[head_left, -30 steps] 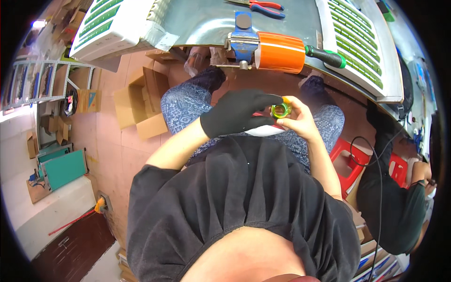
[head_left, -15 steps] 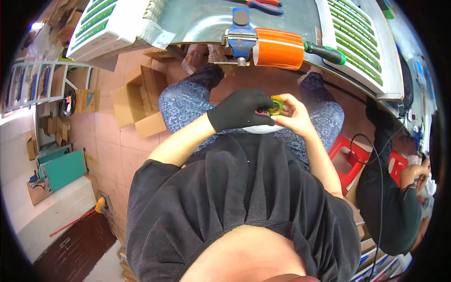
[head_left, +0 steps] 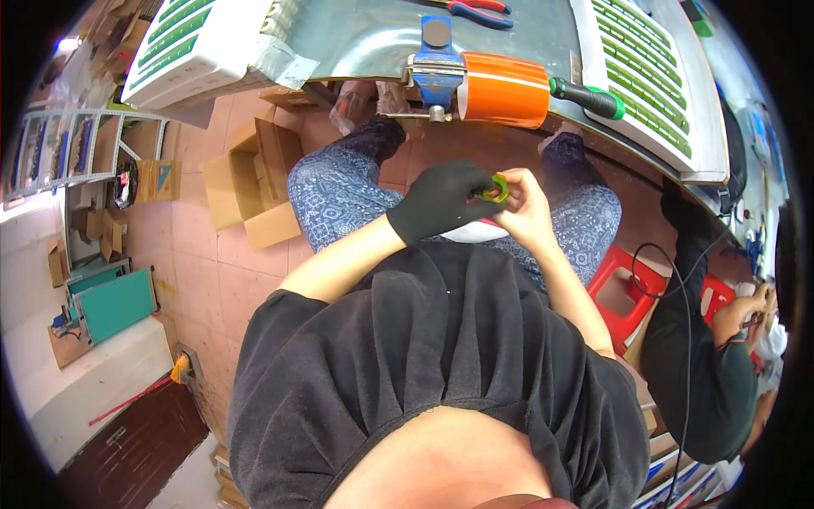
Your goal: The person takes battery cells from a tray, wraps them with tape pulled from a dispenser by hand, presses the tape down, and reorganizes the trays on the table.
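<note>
Above my lap, my left hand (head_left: 441, 202), in a black glove, is closed at the fingertips against a small green-yellow ring-shaped part (head_left: 500, 188). My bare right hand (head_left: 529, 212) pinches the same part from the right. A small reddish bit shows between the gloved fingers, too small to make out. Just under my hands a white rounded object (head_left: 475, 232) with some red on it rests at my lap, mostly hidden.
Ahead on the metal worktable (head_left: 356, 42) is a blue vise (head_left: 437, 64) beside an orange cylinder (head_left: 504, 89). A green-black screwdriver handle (head_left: 587, 97), pliers (head_left: 479, 13) and white trays of green strips (head_left: 640, 72) lie there. A cardboard box (head_left: 250, 182), red stool (head_left: 627, 293) and co-worker's sleeve (head_left: 704, 373) flank me.
My left hand has shifted slightly right over the ring-shaped part. The part has turned, so its opening shows less. More red shows on the white object below.
</note>
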Demonstrator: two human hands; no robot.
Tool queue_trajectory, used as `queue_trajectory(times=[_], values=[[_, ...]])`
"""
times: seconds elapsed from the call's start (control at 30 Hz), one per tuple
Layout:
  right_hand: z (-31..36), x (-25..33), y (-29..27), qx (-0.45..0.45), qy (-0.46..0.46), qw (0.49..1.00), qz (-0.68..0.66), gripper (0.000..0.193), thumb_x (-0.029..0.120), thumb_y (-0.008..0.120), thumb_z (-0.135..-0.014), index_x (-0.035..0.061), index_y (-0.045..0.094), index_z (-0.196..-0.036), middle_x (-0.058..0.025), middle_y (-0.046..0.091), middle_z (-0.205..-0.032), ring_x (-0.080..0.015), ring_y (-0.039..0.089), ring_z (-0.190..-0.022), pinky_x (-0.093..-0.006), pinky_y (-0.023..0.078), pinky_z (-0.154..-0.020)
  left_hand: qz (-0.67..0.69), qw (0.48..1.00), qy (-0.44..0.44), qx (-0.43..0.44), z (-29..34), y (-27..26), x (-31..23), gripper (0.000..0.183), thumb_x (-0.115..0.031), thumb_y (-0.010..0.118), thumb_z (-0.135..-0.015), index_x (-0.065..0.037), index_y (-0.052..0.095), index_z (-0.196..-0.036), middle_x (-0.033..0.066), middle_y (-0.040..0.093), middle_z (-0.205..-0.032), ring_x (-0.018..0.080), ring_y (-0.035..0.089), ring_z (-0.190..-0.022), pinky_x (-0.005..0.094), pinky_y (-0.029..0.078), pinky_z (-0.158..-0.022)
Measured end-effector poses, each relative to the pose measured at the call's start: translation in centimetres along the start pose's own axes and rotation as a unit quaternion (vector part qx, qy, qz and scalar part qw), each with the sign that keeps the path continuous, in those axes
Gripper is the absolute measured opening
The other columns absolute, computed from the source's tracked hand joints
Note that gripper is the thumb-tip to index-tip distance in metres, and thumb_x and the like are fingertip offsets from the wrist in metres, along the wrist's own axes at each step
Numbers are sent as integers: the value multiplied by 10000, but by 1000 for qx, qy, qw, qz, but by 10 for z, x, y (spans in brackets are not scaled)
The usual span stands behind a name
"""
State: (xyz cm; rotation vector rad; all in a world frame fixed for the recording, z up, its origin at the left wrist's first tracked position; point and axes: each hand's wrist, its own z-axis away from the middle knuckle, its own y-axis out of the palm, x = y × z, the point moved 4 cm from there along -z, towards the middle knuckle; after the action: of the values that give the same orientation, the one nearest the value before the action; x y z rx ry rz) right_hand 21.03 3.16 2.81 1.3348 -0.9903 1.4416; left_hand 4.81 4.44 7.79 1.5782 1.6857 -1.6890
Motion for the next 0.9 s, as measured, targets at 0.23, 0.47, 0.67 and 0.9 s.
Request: queue_trajectory(times=[0.23,0.47,0.67,0.9], values=[[5,-4,8,-18,26,999,-1,511,-12,763,-721,40,430,-1105,-74,586,-1034,-139,610,-976,-268,525,-825,10,999,19,-25,1,3,9,142,-130,696,-766,-27,654,-854,100,626,-783,264,616,-726,348,484,-647],[4,-7,9,-89,-54,985,137,526,-34,756,-715,49,404,-1098,-94,568,-1052,-156,606,-970,-288,534,-805,28,998,-30,-43,-1,8,9,152,-146,695,-780,-27,659,-867,106,619,-770,269,615,-706,350,483,-636],[6,-6,6,38,82,961,-260,400,206,629,-892,48,415,-1190,-144,526,-1191,-222,610,-974,-337,543,-808,33,998,-10,-44,1,6,9,119,-135,673,-791,-43,665,-866,97,616,-766,261,615,-731,348,482,-658],[5,-23,4,129,210,864,-439,423,337,494,-973,-16,506,-1205,-145,591,-1133,-254,622,-996,-392,546,-851,70,997,-3,-13,4,8,10,111,-115,679,-775,-55,670,-867,86,625,-793,240,615,-737,329,480,-656]])
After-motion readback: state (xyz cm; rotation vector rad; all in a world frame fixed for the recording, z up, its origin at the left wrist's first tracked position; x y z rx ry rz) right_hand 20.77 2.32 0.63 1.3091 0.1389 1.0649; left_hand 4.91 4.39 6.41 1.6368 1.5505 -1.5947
